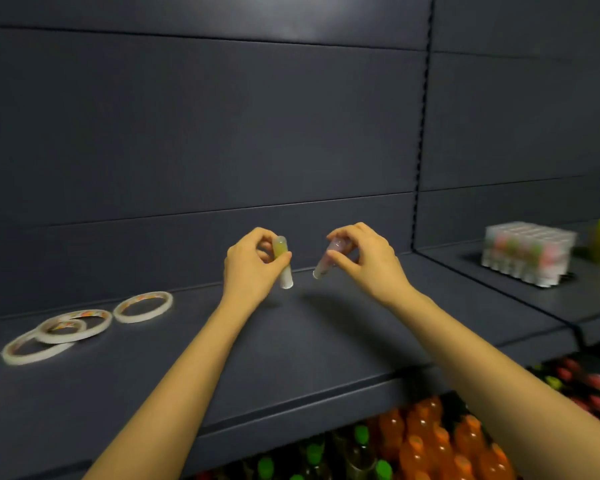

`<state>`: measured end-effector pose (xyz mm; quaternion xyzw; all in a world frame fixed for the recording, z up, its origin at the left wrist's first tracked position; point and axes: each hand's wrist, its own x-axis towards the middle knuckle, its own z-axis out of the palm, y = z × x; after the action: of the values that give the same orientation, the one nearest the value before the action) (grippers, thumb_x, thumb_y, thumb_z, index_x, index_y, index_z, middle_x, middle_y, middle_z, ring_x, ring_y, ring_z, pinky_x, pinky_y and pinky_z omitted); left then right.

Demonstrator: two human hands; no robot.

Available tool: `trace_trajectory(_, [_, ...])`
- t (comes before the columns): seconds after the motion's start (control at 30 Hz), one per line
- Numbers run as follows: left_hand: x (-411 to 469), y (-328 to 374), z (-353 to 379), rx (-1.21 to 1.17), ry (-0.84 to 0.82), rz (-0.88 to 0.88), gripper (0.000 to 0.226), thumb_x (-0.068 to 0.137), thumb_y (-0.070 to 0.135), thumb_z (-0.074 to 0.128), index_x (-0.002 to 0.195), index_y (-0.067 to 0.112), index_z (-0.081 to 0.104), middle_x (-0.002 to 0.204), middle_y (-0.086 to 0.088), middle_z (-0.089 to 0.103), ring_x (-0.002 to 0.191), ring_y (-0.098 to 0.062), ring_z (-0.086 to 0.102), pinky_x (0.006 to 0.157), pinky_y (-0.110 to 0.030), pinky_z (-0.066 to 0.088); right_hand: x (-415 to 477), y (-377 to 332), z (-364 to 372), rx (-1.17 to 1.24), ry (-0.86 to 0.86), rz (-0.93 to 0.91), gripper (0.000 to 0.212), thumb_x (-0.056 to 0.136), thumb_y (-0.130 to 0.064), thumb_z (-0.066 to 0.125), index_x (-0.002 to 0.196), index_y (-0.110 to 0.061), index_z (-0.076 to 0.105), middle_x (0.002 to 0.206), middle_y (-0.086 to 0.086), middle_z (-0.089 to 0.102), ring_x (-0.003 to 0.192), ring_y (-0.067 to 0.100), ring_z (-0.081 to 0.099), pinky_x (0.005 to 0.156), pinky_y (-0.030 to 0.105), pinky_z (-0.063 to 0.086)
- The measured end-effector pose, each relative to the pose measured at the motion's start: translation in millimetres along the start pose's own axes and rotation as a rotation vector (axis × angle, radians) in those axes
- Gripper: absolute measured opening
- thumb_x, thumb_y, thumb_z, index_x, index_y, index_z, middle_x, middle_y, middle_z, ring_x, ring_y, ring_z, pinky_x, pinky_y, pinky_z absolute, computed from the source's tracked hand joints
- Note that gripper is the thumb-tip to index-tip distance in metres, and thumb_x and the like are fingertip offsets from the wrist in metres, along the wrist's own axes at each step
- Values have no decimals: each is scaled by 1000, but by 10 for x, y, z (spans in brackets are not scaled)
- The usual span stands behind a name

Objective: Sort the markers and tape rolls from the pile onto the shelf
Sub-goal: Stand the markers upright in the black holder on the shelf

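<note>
Yellow-green marker (282, 261) pinched in our left hand (252, 268), pink marker (328, 259) pinched in our right hand (368, 258) — both above the dark shelf (291, 341), tape rolls (73, 325) lying left.

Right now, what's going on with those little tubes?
A person is sorting things onto a dark shelf. The left hand pinches a yellowish marker, nearly upright. The right hand pinches a pinkish marker, tilted. Both markers are held above the shelf. Several tape rolls lie flat on the shelf at the left, some overlapping.
</note>
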<state>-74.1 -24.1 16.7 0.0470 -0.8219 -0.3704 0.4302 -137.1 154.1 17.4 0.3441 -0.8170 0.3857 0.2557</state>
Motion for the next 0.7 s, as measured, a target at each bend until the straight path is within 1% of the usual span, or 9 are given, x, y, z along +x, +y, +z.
trace_trajectory(0.07, [-94,315,363,-50,-37,24,23,70,13,77,78,20,56,63,17,56,56,0,54,59,-16,44,-145,265,-410,-51,5,35,21,89,-28,61,110,-25,61,100,-13,51,86,10,57,80,39,53])
trace_trajectory(0.2, [-323,913,1085,-93,-123,69,23,69,15,77,79,21,56,64,16,57,57,-1,54,62,-24,48,-461,807,-1227,-167,14,76,21,88,-26,61,110,-23,62,99,-11,52,86,8,54,79,35,51])
trace_trajectory(0.3, [-528,1353,1606,-116,-195,106,21,69,16,76,78,22,58,66,15,59,58,0,55,63,-25,50,-737,1237,-1793,-246,33,109,22,88,-23,63,109,-18,63,102,-4,56,91,14,56,76,24,43])
trace_trajectory(0.33, [-601,1486,1769,-128,-211,118,20,69,16,76,77,22,58,66,15,59,58,-1,56,64,-27,51,-828,1378,-1961,-270,48,125,22,87,-21,64,108,-16,63,102,-2,57,92,16,57,75,23,40])
trace_trajectory(0.37, [-670,1614,1927,-142,-222,125,19,69,15,75,77,22,59,66,15,60,58,-1,56,64,-29,53,-915,1511,-2121,-294,65,146,21,87,-20,65,107,-14,64,100,-1,57,92,17,58,74,25,40])
trace_trajectory(0.47, [-832,1971,2357,-162,-265,133,17,68,16,74,75,24,60,64,15,62,57,-1,58,66,-34,56,-1149,1838,-2544,-329,85,209,22,86,-18,66,106,-13,64,92,-5,52,87,19,61,78,32,46])
trace_trajectory(0.57, [-909,2253,2687,-112,-300,161,15,67,20,73,75,26,61,66,13,65,61,-1,61,65,-31,55,-1285,2091,-2872,-349,76,241,25,86,-18,65,111,-13,63,98,1,56,92,21,59,83,38,48])
trace_trajectory(0.63, [-916,2395,2864,-98,-313,178,16,67,23,75,76,25,62,71,10,66,66,-10,62,65,-30,53,-1329,2236,-3043,-349,87,256,25,87,-19,65,111,-14,63,102,3,58,94,22,58,84,38,47])
trace_trajectory(0.7, [-904,2507,3022,-104,-323,179,16,68,25,76,72,28,61,69,12,64,63,-10,59,66,-28,51,-1352,2365,-3152,-332,102,263,24,87,-19,64,111,-14,63,104,3,58,93,22,57,83,39,48])
